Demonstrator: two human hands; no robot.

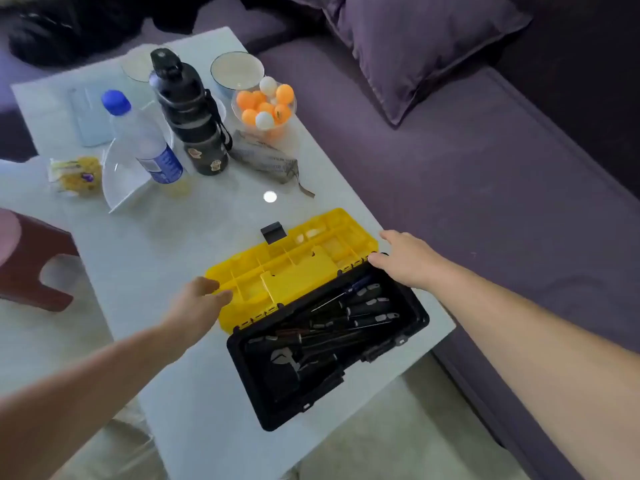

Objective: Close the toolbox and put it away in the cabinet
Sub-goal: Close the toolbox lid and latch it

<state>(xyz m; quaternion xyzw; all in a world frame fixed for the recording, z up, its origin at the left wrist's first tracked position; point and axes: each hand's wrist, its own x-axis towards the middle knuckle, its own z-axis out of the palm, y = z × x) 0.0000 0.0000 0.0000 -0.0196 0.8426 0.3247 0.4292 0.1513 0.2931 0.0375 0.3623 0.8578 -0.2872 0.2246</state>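
Open toolbox [329, 337] between both hands, left hand [199, 303] and right hand [405, 259] unclenched, touching yellow lid [291, 268] ends

One toolbox [325, 327], two bottles (a black flask [188, 112] and a clear bottle [145, 136]), two bowls [237, 71], one dish of ping-pong balls [265, 107], two hands [197, 306].
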